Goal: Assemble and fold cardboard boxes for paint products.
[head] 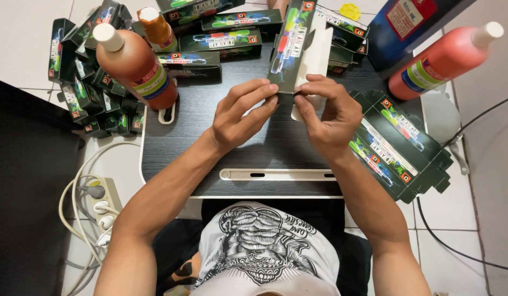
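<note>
Both hands pinch the near end of a slim black carton (291, 44), left hand (240, 115) at 9 o'clock, right hand (328, 115) at 3; looks light, thin, crushable, best held by edges.

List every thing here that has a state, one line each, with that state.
Box in hands: partly folded, bottom end pinched by both hands' fingers.
Left hand: gripping the box's lower edge.
Right hand: gripping the box's lower edge.
Brown bottle: upright, capped.
Red bottle: lying tilted, capped.
Flat boxes: unfolded, stacked at the table's right edge.
Folded boxes: assembled, heaped on the left.
Power strip: plugs inserted.
</note>
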